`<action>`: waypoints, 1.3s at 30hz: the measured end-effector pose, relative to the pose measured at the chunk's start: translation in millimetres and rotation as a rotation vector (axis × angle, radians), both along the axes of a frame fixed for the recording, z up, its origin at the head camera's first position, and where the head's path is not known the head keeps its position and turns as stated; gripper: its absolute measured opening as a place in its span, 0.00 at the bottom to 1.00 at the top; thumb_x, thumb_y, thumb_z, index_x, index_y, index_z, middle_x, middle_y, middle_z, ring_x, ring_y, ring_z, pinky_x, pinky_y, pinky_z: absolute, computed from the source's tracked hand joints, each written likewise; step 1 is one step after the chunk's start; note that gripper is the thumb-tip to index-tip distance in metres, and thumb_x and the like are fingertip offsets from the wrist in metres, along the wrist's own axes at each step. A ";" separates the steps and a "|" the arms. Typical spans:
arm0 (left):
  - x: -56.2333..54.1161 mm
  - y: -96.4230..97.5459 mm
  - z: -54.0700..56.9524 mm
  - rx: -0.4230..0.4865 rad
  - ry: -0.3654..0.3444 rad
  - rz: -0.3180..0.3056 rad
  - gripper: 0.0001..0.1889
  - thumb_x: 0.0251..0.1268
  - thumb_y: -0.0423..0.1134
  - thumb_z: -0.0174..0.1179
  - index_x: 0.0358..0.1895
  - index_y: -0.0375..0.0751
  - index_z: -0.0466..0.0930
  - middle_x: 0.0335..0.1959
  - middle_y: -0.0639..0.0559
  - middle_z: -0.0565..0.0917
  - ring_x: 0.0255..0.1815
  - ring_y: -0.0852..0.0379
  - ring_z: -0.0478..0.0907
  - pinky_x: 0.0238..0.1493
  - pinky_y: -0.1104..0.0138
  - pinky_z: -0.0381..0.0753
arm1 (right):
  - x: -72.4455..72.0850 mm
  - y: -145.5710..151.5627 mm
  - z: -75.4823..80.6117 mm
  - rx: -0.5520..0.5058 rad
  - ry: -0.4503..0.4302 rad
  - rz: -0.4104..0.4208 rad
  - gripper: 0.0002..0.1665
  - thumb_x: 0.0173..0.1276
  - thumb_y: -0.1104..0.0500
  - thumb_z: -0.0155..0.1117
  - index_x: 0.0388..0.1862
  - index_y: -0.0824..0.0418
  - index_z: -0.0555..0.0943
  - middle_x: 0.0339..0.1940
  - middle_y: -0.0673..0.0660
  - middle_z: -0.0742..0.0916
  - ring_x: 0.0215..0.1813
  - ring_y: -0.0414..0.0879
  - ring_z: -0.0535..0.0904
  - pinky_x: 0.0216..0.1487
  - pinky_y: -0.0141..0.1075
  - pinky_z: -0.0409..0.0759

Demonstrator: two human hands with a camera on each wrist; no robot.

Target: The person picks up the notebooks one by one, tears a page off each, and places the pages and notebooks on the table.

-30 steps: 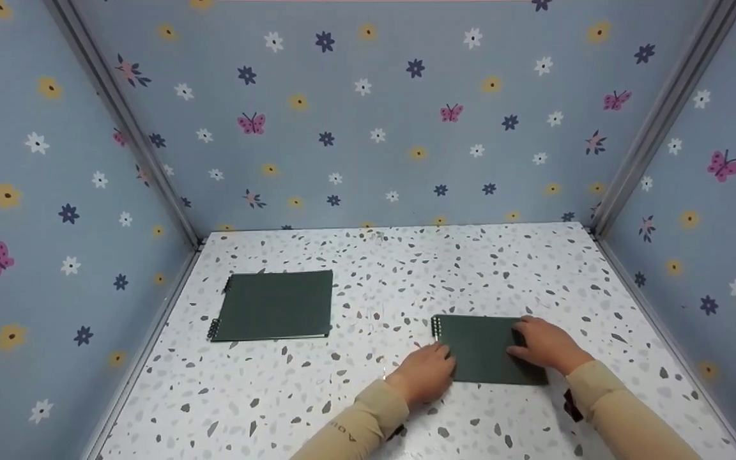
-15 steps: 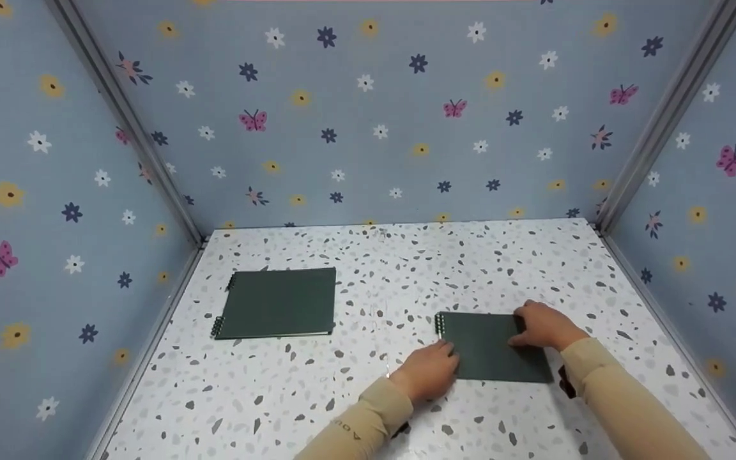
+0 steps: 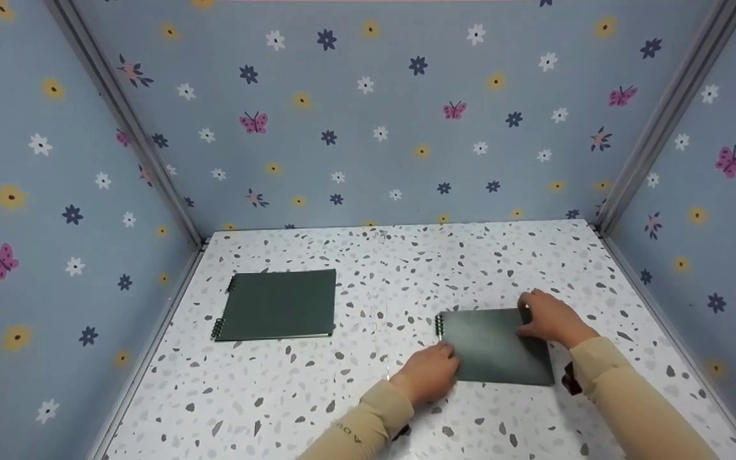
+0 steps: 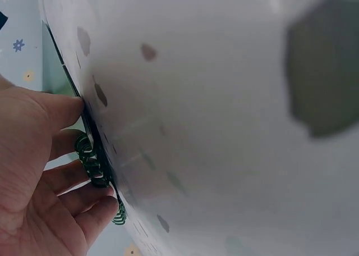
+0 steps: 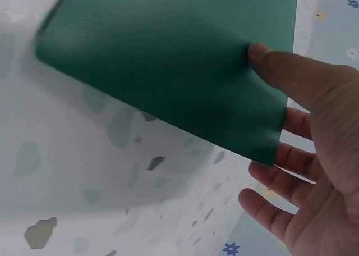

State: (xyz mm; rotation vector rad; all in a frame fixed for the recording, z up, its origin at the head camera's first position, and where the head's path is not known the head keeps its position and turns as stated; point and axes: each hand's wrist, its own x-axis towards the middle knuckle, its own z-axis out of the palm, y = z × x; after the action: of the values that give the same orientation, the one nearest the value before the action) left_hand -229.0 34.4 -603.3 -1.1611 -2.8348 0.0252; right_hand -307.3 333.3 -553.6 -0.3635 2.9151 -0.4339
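A dark green spiral notebook (image 3: 489,348) lies on the right half of the table, its coil on the left side. My right hand (image 3: 556,319) pinches its far right corner, thumb on top and fingers beyond the edge. That side tilts up off the table, and the right wrist view shows a shadow under the green cover (image 5: 168,71). At the opposite side my left hand (image 3: 429,370) holds the coil (image 4: 92,160), with thumb and fingers around the bound edge. A second dark green spiral notebook (image 3: 282,303) lies flat and shut, farther left.
The speckled white table (image 3: 368,268) runs back to a blue flowered panel (image 3: 342,128). Similar panels stand at the left (image 3: 55,223) and right (image 3: 694,243), with grey metal posts (image 3: 662,121) at the corners.
My right hand has risen slightly and drawn the notebook's right side up, so its cover now catches more light. The left hand stays at the coil, and the second notebook lies still.
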 end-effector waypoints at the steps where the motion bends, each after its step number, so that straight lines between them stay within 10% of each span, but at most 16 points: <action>1: 0.4 -0.3 0.2 0.001 0.006 0.000 0.10 0.80 0.44 0.62 0.51 0.45 0.89 0.50 0.52 0.86 0.49 0.58 0.84 0.51 0.66 0.88 | 1.1 -0.3 3.4 -0.025 -0.001 -0.011 0.30 0.64 0.56 0.83 0.57 0.70 0.82 0.48 0.64 0.86 0.46 0.54 0.81 0.51 0.57 0.84; 6: 1.7 -1.7 1.7 0.008 0.021 -0.001 0.11 0.82 0.44 0.60 0.53 0.44 0.89 0.50 0.52 0.86 0.51 0.57 0.84 0.54 0.66 0.88 | 5.5 1.9 16.0 -0.188 0.003 -0.078 0.22 0.67 0.60 0.79 0.53 0.70 0.81 0.46 0.67 0.87 0.43 0.54 0.81 0.46 0.53 0.83; 16: -2.3 -4.1 3.9 0.009 -0.039 0.033 0.21 0.81 0.52 0.62 0.66 0.44 0.83 0.62 0.49 0.84 0.62 0.53 0.83 0.66 0.63 0.84 | 11.1 13.6 22.6 -0.757 -0.293 -0.295 0.26 0.83 0.61 0.63 0.72 0.72 0.72 0.56 0.63 0.87 0.48 0.44 0.86 0.45 0.42 0.91; 23: -4.0 -5.4 15.0 0.098 -0.083 0.049 0.39 0.80 0.62 0.60 0.85 0.45 0.66 0.83 0.42 0.71 0.81 0.42 0.73 0.77 0.56 0.78 | 8.2 0.4 37.7 -0.947 -0.335 -0.307 0.24 0.83 0.60 0.63 0.71 0.69 0.73 0.48 0.51 0.89 0.46 0.41 0.87 0.48 0.40 0.90; 39: 11.3 -3.8 36.3 0.384 0.003 0.071 0.41 0.79 0.49 0.65 0.89 0.48 0.57 0.81 0.32 0.69 0.73 0.32 0.79 0.62 0.49 0.90 | 2.6 -69.3 47.9 -1.228 -0.403 -0.292 0.19 0.82 0.64 0.62 0.66 0.68 0.75 0.45 0.51 0.89 0.45 0.43 0.90 0.46 0.38 0.91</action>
State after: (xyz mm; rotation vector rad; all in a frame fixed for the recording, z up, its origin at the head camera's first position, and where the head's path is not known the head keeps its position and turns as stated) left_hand -217.6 30.6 -567.0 -0.9735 -2.7074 -0.4883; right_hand -304.7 264.0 -505.7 0.0424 1.9655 -2.0182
